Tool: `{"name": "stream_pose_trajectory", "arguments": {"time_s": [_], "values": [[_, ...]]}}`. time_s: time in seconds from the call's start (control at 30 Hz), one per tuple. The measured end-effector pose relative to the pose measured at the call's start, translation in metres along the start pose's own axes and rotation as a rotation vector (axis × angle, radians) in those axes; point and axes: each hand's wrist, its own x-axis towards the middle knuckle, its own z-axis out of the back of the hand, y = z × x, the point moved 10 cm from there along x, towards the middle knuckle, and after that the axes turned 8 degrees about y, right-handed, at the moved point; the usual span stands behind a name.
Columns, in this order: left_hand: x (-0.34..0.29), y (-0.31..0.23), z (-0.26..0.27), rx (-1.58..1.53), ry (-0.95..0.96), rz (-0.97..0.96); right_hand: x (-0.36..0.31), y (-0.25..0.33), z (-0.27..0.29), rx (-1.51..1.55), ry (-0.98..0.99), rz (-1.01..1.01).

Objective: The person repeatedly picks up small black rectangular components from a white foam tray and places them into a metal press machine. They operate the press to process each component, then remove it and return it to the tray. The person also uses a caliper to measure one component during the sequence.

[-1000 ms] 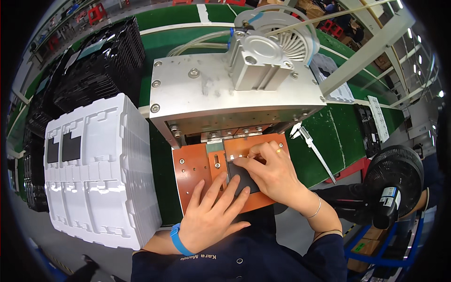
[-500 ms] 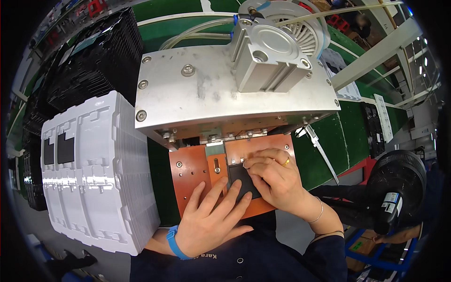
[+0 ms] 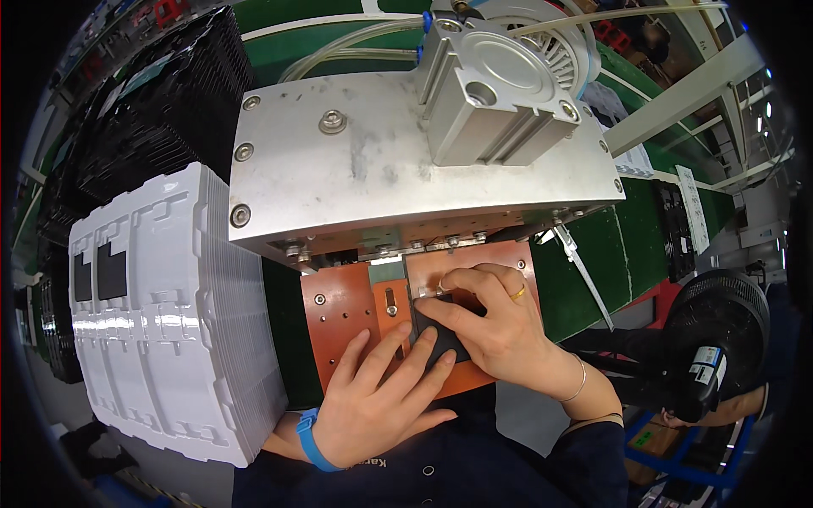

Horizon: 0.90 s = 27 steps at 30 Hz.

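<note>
A flat black piece [image 3: 450,343] lies on the orange fixture plate [image 3: 339,292], beside a narrow orange block [image 3: 390,296] with a slot and a screw. My left hand [image 3: 368,415], a blue band at its wrist, rests with fingers spread, its fingertips on the block and on the black piece's left part. Over the piece's upper part, my right hand [image 3: 508,326] has its thumb and index finger bent toward each other. Whatever lies between those fingertips is too small to make out. Part of the black piece is hidden under both hands.
A silver metal press housing [image 3: 381,161] with a cylinder [image 3: 508,85] overhangs the plate's far edge. Stacked white trays [image 3: 152,356] stand left, black trays [image 3: 169,110] behind them. To the right are a caliper [image 3: 584,271], a black fan [image 3: 720,330] and another person's arm [image 3: 728,409].
My right thumb has moved left and stretched out onto the black piece's upper left edge, with the index finger above it. My left hand has stayed in place.
</note>
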Motion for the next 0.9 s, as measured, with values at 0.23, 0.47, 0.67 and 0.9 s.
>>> {"name": "stream_pose_trajectory", "arguments": {"time_s": [0.23,0.47,0.67,0.9], "values": [[0.000,-0.001,0.002,0.000,0.002,0.007,0.001,-0.003,0.000,0.015,0.031,-0.041],[-0.002,0.004,0.004,-0.061,0.027,0.019,-0.029,-0.008,0.031,0.273,0.025,-0.166],[0.005,0.007,0.007,-0.123,0.105,0.029,-0.037,-0.010,0.014,0.234,0.066,-0.108],[0.016,0.013,0.009,-0.120,0.110,0.100,-0.020,-0.023,0.016,0.261,0.025,-0.091]]}}
